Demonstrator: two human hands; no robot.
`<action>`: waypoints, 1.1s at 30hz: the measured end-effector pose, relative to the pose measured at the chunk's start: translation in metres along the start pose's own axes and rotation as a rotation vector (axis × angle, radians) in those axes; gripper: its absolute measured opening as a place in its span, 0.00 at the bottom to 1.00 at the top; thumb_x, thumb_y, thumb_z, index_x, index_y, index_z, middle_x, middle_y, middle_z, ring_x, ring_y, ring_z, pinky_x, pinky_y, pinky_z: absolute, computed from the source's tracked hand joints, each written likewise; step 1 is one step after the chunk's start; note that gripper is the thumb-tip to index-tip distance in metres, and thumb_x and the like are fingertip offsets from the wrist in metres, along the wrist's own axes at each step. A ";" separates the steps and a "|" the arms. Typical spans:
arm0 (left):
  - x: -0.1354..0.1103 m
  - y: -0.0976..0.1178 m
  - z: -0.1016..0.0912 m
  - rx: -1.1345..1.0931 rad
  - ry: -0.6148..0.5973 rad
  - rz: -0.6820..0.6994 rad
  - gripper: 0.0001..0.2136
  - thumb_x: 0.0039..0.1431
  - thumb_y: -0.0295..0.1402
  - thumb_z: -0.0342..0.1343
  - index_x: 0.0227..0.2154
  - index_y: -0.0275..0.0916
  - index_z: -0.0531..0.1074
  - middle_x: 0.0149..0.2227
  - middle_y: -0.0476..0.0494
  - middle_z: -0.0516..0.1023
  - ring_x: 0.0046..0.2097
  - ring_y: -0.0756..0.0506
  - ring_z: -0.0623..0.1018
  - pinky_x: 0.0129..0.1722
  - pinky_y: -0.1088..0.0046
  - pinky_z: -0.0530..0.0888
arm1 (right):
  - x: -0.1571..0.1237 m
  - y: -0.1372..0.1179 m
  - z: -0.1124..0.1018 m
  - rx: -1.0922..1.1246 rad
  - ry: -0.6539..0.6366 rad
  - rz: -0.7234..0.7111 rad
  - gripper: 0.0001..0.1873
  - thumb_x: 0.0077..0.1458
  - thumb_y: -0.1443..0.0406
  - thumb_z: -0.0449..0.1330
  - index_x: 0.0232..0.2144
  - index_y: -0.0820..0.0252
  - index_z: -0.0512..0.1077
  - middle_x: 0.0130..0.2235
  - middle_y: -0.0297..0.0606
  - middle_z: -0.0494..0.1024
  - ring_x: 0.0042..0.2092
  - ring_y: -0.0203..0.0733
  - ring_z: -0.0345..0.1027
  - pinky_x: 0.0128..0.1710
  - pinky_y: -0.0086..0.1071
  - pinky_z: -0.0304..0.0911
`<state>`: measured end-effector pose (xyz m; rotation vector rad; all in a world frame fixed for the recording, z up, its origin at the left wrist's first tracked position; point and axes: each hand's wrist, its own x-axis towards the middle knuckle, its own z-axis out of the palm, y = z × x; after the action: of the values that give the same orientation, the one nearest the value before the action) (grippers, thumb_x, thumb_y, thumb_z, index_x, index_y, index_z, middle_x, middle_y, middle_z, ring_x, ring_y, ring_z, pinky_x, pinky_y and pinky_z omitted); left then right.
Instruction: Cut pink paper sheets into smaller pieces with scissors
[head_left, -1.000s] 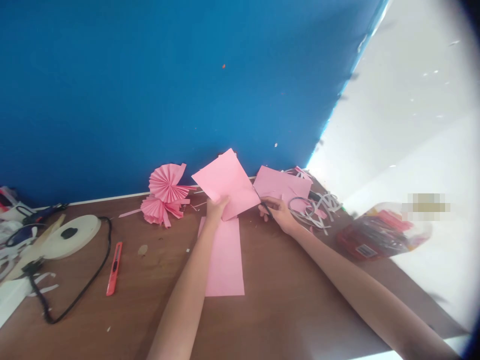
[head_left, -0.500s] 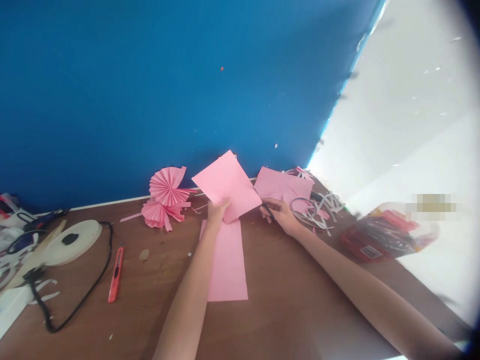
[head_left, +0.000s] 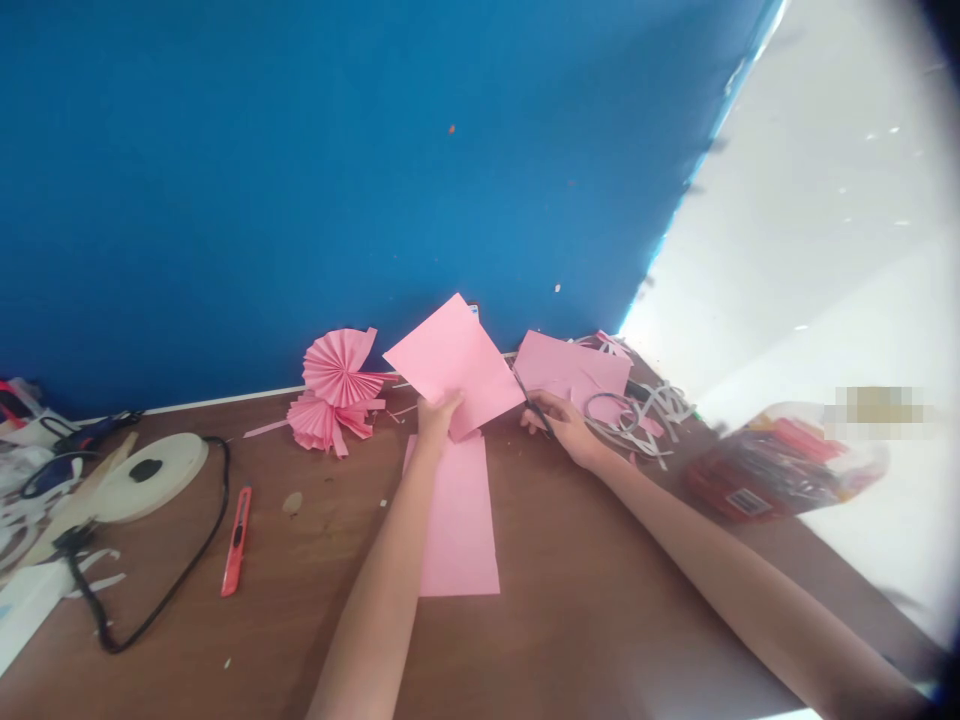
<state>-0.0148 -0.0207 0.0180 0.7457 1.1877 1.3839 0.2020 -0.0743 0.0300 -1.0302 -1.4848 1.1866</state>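
My left hand point(head_left: 436, 417) pinches the lower edge of a pink paper sheet point(head_left: 453, 364) and holds it tilted above the brown table point(head_left: 570, 600). My right hand point(head_left: 559, 422) grips dark-handled scissors point(head_left: 529, 400) whose blades meet the sheet's right edge. A second pink sheet point(head_left: 459, 520) lies flat on the table under my left forearm. Two pleated pink paper fans point(head_left: 334, 392) rest against the blue wall point(head_left: 300, 180) to the left of the held sheet.
More pink sheets point(head_left: 574, 368) and white paper strips point(head_left: 645, 415) lie behind my right hand. A clear bag of red supplies point(head_left: 780, 462) sits at the right. A red utility knife point(head_left: 237, 540), a black cable point(head_left: 165, 590) and a white tape roll point(head_left: 146, 475) are at the left.
The scissors' blades have closed in on the right edge of the held sheet. The view has shifted slightly; both hands stay in about the same place.
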 end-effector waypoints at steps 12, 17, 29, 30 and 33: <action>0.003 -0.001 -0.001 -0.041 0.044 -0.032 0.29 0.34 0.36 0.71 0.43 0.42 0.68 0.46 0.43 0.75 0.43 0.41 0.77 0.35 0.58 0.80 | -0.001 0.009 -0.002 0.030 -0.016 0.032 0.23 0.50 0.54 0.62 0.44 0.63 0.72 0.25 0.33 0.72 0.23 0.33 0.61 0.24 0.29 0.59; 0.001 0.000 0.003 -0.008 0.084 0.052 0.24 0.37 0.33 0.70 0.41 0.40 0.70 0.41 0.42 0.77 0.45 0.41 0.77 0.41 0.60 0.78 | -0.001 0.011 -0.002 0.036 0.025 0.027 0.24 0.48 0.53 0.64 0.43 0.62 0.74 0.24 0.33 0.72 0.21 0.32 0.59 0.23 0.29 0.58; 0.002 -0.002 0.001 -0.013 0.081 0.025 0.28 0.36 0.34 0.71 0.43 0.41 0.68 0.43 0.43 0.76 0.44 0.40 0.77 0.37 0.60 0.79 | -0.002 0.008 -0.002 -0.002 0.017 0.015 0.26 0.49 0.55 0.63 0.48 0.63 0.73 0.24 0.33 0.71 0.21 0.30 0.57 0.23 0.29 0.58; 0.002 -0.002 0.001 -0.013 0.072 0.014 0.28 0.36 0.35 0.71 0.43 0.41 0.68 0.43 0.42 0.76 0.43 0.40 0.77 0.36 0.59 0.79 | -0.002 0.008 -0.003 -0.007 0.020 0.014 0.26 0.49 0.55 0.63 0.49 0.63 0.73 0.24 0.33 0.71 0.22 0.31 0.57 0.22 0.28 0.58; 0.005 -0.002 -0.001 -0.001 0.088 0.010 0.27 0.36 0.34 0.71 0.42 0.40 0.69 0.43 0.42 0.76 0.45 0.40 0.77 0.38 0.60 0.79 | -0.001 0.009 -0.002 -0.013 0.041 0.016 0.27 0.49 0.55 0.63 0.48 0.64 0.74 0.22 0.32 0.69 0.21 0.30 0.57 0.20 0.28 0.57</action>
<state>-0.0156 -0.0167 0.0152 0.6972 1.2528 1.4378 0.2049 -0.0734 0.0214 -1.0713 -1.4568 1.1615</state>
